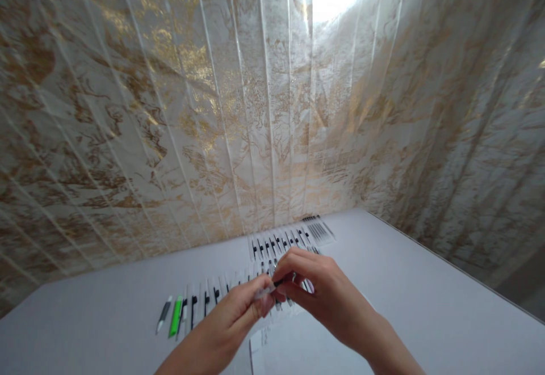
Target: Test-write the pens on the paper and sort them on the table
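A slim pen [264, 291] with a clear, whitish barrel and a dark end is held between my two hands, above the white table. My left hand [244, 310] is closed round the clear barrel. With thumb and fingers pinched, my right hand [317, 281] grips the dark end; whether that end is a cap or a tip part is hidden by the fingers. Beyond and under the hands, several clear pens with black parts [206, 301] lie in a row. Another row of black pen parts [276, 243] lies farther back.
A green marker-like piece [175, 315] and a grey-and-white pen [163, 314] lie at the left end of the row. A pack of dark refill-like sticks [318, 231] is at the back. White paper [293, 349] lies near me. Gold-patterned curtain [238, 108] borders the table [426, 284].
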`<state>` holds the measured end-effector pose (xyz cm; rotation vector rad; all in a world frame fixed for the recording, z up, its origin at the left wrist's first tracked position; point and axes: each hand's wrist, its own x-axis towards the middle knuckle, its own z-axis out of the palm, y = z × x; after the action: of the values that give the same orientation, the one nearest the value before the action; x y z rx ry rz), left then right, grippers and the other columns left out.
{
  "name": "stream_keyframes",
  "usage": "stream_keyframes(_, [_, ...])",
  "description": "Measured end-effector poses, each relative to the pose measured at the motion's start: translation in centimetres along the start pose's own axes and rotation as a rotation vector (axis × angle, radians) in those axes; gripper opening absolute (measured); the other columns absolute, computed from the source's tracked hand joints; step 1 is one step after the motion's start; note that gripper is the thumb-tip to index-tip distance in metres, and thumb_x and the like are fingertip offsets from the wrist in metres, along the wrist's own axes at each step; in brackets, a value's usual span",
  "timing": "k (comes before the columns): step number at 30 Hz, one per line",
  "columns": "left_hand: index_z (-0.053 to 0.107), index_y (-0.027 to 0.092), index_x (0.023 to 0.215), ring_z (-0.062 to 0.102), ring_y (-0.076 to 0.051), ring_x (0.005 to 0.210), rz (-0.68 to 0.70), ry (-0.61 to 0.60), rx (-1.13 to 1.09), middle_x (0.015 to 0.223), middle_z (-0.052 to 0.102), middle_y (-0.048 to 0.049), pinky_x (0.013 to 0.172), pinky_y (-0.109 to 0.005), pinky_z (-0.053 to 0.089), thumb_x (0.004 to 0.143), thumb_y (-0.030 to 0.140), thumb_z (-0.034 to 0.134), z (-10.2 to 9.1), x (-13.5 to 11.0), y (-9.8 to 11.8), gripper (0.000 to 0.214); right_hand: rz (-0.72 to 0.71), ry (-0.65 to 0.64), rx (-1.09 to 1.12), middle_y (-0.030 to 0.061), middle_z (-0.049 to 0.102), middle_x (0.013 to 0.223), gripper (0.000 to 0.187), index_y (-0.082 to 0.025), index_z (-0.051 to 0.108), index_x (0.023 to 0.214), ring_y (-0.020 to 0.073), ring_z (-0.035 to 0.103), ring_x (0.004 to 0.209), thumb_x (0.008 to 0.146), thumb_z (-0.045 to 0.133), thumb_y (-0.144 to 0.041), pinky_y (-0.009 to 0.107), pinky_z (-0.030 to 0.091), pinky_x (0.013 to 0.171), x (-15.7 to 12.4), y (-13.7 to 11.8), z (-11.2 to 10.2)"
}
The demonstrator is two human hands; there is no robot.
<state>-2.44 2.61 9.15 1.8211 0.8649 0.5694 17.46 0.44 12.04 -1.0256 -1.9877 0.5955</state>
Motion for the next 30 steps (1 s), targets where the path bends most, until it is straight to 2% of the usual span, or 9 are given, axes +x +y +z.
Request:
stream_keyframes(5, [0.058,0.021,0.094,0.053,-0.018,0.092,0.013,-0.052,0.049,0.094,0.060,-0.0005,0.086,-0.026,0.041,0.094,0.048,0.044,-0.3,-0.2,0.8,0.030,-0.005,-0.055,0.012,-0.0018,0.064,0.075,0.014,-0.020,0.065,0.082,0.0112,0.058,0.067,0.083,0.062,-0.006,0.019,0.043,0.062,-0.1,-0.1,-0.4])
stream_keyframes(8, [0.056,0.021,0.091,0.053,-0.017,0.085,0.020,-0.050,0.103,0.090,0.059,-0.0004,0.080,-0.024,0.042,0.095,0.047,0.041,-0.1,-0.1,1.2,0.031,0.033,-0.089,-0.057,-0.0019,0.066,0.068,0.010,-0.019,0.062,0.077,0.0106,0.055,0.059,0.087,0.061,-0.018,0.019,0.041,0.057,0.0,0.0,0.0])
stream_keyframes(12, [0.055,0.020,0.091,0.055,-0.017,0.089,0.081,-0.027,0.141,0.093,0.061,-0.0021,0.085,-0.023,0.041,0.098,0.042,0.036,0.3,0.1,1.4,0.029,0.023,-0.049,-0.334,0.0019,0.065,0.066,0.033,-0.018,0.058,0.068,0.0133,0.056,0.061,0.096,0.046,-0.028,0.023,0.037,0.059,0.4,0.3,1.7])
stream_keyframes(14, [0.055,0.020,0.090,0.055,-0.018,0.090,0.113,-0.010,0.156,0.094,0.061,-0.0031,0.086,-0.023,0.040,0.098,0.040,0.036,0.4,0.1,1.5,0.028,0.067,-0.039,-0.418,0.0019,0.065,0.063,0.041,-0.018,0.057,0.063,0.0135,0.057,0.058,0.098,0.040,-0.030,0.023,0.035,0.059,0.6,0.5,2.4])
stream_keyframes(18, [0.056,0.019,0.092,0.055,-0.017,0.083,0.080,-0.008,0.181,0.090,0.061,-0.0027,0.078,-0.023,0.042,0.096,0.039,0.038,0.1,0.1,1.6,0.027,0.132,-0.082,-0.363,-0.0004,0.065,0.061,0.051,-0.019,0.059,0.061,0.0118,0.056,0.055,0.101,0.032,-0.039,0.022,0.034,0.058,0.4,0.5,1.6])
stream_keyframes(21, [0.056,0.020,0.091,0.055,-0.017,0.078,0.014,0.020,0.210,0.086,0.062,-0.0010,0.072,-0.023,0.042,0.095,0.043,0.039,-0.2,0.0,1.7,0.029,0.048,-0.082,-0.314,0.0006,0.065,0.076,0.036,-0.020,0.059,0.078,0.0130,0.057,0.067,0.100,0.036,-0.037,0.021,0.037,0.063,0.0,0.1,0.6])
stream_keyframes(24, [0.058,0.022,0.093,0.057,-0.019,0.088,0.014,0.044,0.209,0.094,0.065,-0.0009,0.079,-0.023,0.041,0.094,0.040,0.044,-0.3,-0.2,1.7,0.023,0.001,-0.092,-0.316,0.0017,0.064,0.082,0.023,-0.020,0.056,0.084,0.0136,0.055,0.071,0.098,0.040,-0.028,0.021,0.037,0.063,0.0,0.1,0.8])
stream_keyframes(27, [0.059,0.022,0.094,0.058,-0.019,0.089,0.008,0.042,0.230,0.096,0.067,-0.0018,0.081,-0.024,0.041,0.094,0.040,0.043,-0.6,-0.2,1.5,0.024,0.061,-0.096,-0.330,-0.0002,0.061,0.067,0.036,-0.019,0.055,0.069,0.0126,0.053,0.060,0.099,0.037,-0.029,0.022,0.033,0.058,0.4,0.4,1.8])
stream_keyframes(30, [0.059,0.022,0.097,0.059,-0.021,0.094,-0.009,0.047,0.246,0.100,0.067,-0.0030,0.085,-0.025,0.041,0.095,0.044,0.041,-1.0,-0.4,0.9,0.029,0.105,-0.104,-0.302,-0.0016,0.059,0.060,0.045,-0.020,0.058,0.067,0.0117,0.052,0.055,0.101,0.033,-0.035,0.022,0.032,0.057,0.6,0.6,2.0])
